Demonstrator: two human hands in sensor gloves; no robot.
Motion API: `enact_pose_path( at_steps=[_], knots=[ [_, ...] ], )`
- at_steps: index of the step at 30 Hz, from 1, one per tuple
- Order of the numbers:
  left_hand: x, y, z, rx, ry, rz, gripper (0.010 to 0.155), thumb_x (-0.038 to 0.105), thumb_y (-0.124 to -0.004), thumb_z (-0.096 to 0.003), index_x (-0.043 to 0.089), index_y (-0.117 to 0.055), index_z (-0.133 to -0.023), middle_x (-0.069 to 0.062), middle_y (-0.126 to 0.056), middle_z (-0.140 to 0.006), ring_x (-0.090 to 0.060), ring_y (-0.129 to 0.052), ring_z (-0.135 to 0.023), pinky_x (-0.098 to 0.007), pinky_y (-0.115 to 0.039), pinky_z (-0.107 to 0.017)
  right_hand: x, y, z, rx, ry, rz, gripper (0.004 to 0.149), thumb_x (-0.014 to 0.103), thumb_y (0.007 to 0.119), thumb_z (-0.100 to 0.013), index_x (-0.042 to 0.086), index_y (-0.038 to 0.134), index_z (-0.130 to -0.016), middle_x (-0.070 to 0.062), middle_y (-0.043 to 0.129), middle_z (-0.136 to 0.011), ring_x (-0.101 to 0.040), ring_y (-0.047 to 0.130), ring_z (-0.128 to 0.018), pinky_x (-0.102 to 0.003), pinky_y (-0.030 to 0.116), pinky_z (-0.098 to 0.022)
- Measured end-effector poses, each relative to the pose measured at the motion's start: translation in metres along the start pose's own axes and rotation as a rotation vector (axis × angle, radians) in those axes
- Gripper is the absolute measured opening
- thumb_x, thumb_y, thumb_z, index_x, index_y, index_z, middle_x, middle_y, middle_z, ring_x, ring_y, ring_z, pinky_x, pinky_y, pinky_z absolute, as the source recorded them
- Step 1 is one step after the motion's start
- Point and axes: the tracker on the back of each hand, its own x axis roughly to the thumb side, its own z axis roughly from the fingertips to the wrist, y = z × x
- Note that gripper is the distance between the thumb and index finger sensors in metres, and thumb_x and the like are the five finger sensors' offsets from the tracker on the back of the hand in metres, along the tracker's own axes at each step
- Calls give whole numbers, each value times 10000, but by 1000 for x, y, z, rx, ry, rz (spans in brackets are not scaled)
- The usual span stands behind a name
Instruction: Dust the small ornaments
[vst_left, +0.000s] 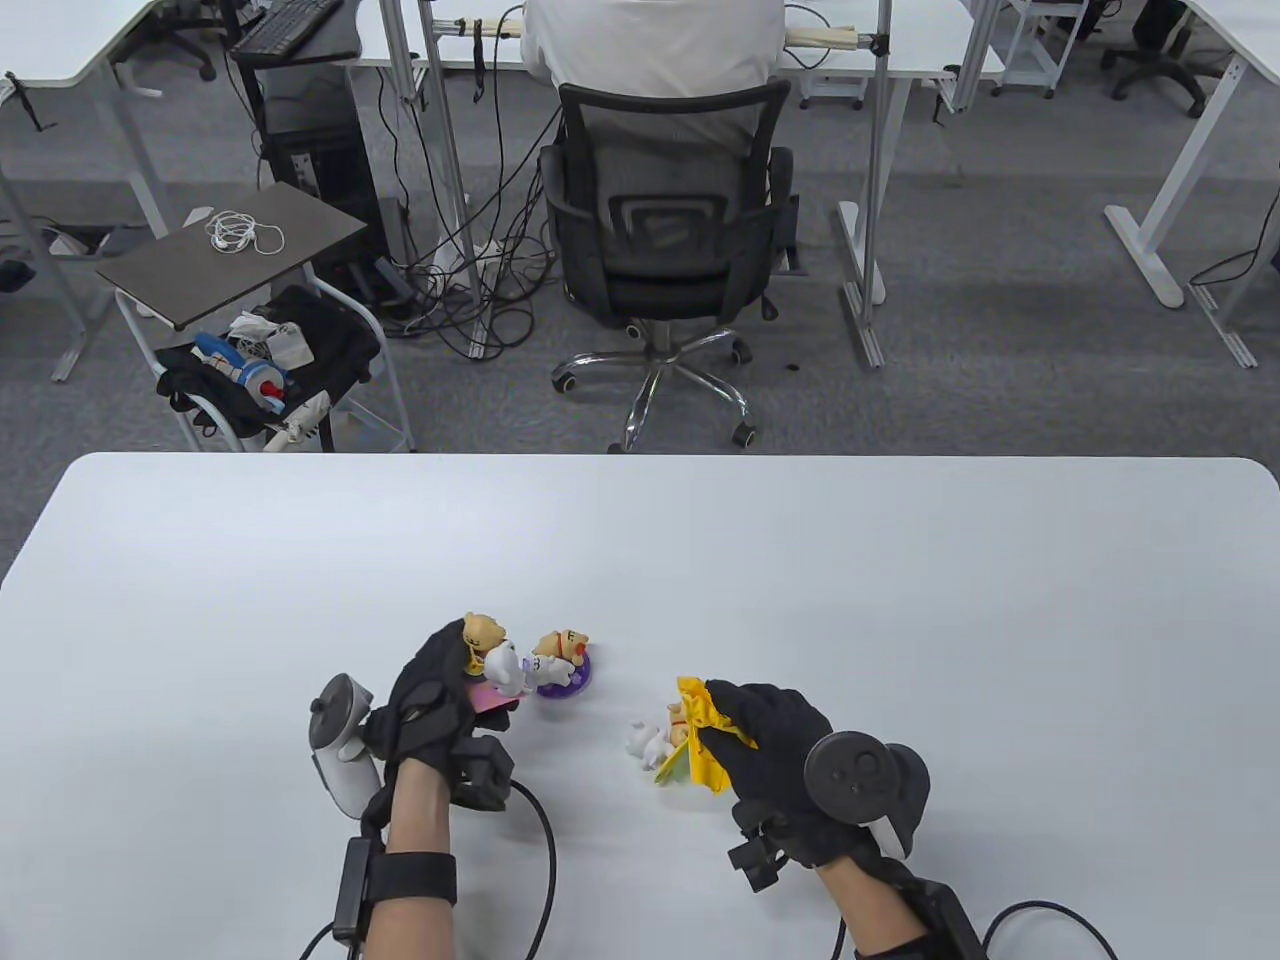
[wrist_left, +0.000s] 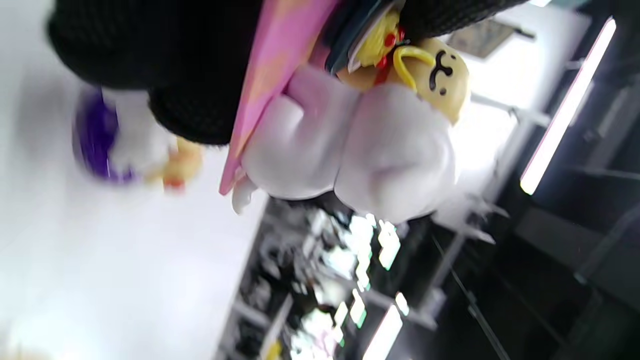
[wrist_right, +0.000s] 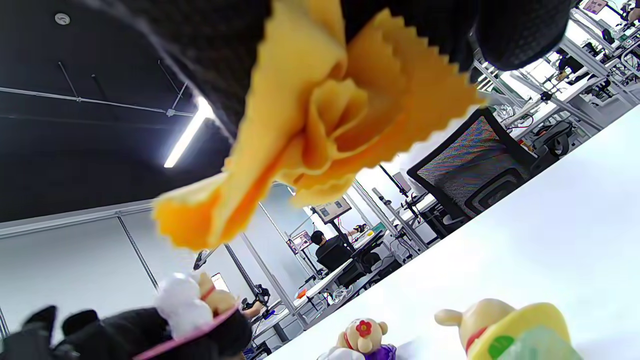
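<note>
The left hand grips a pink-based ornament, its fingers curled round the flat pink base so that the white figure and the tan bear head stick out at the far side; in the left wrist view the same ornament fills the frame, held clear of the table. The right hand clutches a bunched yellow cloth, the fabric gathered between curled fingers and its pinked edges spilling out in the right wrist view. Just left of that cloth, and touching or nearly touching it, a yellow-based ornament lies tipped on the table. A purple-based ornament stands just right of the left hand's figure, between the two hands but nearer the left one.

All of this sits toward the near edge of a white table. Beyond its far edge a person sits in a black mesh office chair on grey carpet, with a small cart to the left.
</note>
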Motion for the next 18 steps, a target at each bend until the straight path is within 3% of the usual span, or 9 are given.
enact_pose_path(
  at_steps=[4,8,18],
  knots=[
    [-4,35,-7,192,73,-16,488,426,-712,-594,259,-616,-1043,-110,-807,-870,-341,-1027,-578,-363,-956,-346,-2,2,0,13,7,1,463,351,932,-437,212,867,-874,-82,900,-739,-316,906,-644,-591,707,-598],
    [-6,54,-18,238,146,-81,464,325,-786,-567,180,-705,-1000,-183,-871,-820,-372,-1026,-603,-390,-955,-366,-4,5,-1,28,11,9,462,352,932,-436,213,869,-873,-82,902,-739,-317,907,-645,-591,709,-596],
    [3,63,-34,320,196,-324,440,319,-868,-518,141,-819,-917,-170,-979,-785,-386,-1028,-589,-437,-924,-372,-11,10,-2,54,40,14,461,348,933,-437,211,871,-873,-84,902,-742,-320,908,-647,-593,707,-596]
  ],
)
